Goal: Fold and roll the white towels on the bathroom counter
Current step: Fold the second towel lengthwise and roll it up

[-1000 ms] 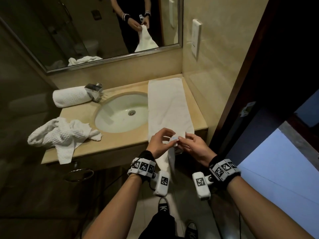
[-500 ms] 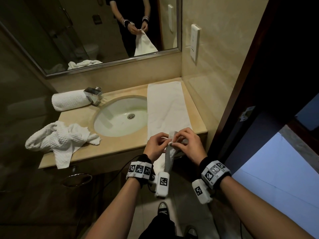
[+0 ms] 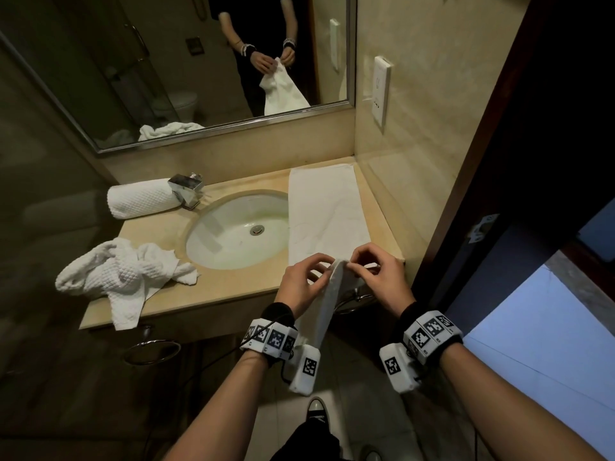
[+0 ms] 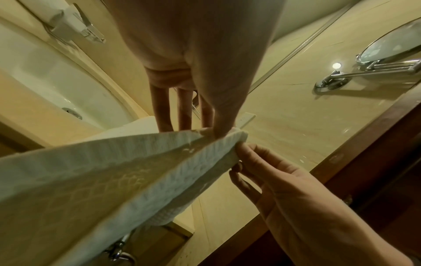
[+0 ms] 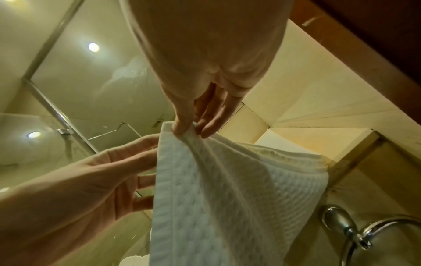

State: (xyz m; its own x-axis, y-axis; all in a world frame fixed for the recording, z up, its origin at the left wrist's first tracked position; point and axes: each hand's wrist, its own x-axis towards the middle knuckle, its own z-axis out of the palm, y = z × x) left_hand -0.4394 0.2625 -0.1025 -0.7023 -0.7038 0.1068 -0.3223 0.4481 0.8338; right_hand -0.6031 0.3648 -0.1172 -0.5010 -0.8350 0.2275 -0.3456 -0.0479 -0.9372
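Head view shows both hands raised just in front of the counter's (image 3: 233,294) near edge, working the near end of a long white towel (image 3: 327,214). That towel lies flat along the right side of the counter, beside the sink (image 3: 238,229), running from the back wall to the front edge, where its near end is lifted off the surface and hangs down between the wrists. Left hand (image 3: 301,282) has its thumb pressed to the top corner of the lifted end with the other fingers fairly straight behind the cloth, as the left wrist view shows (image 4: 202,75). Right hand (image 3: 377,279) pinches the same top edge between thumb and fingertips; in the right wrist view (image 5: 205,72) thumb and forefinger bunch the waffle-textured cloth while the remaining fingers stay loosely extended. The two hands sit close together at the towel's corner, nearly touching. A rolled towel (image 3: 141,197) rests at the back left of the counter, just beside the chrome faucet (image 3: 186,189). A crumpled towel (image 3: 123,277) lies heaped on the left front of the counter, one corner drooping over the edge. A mirror (image 3: 186,68) above reflects the person's hands holding the towel.
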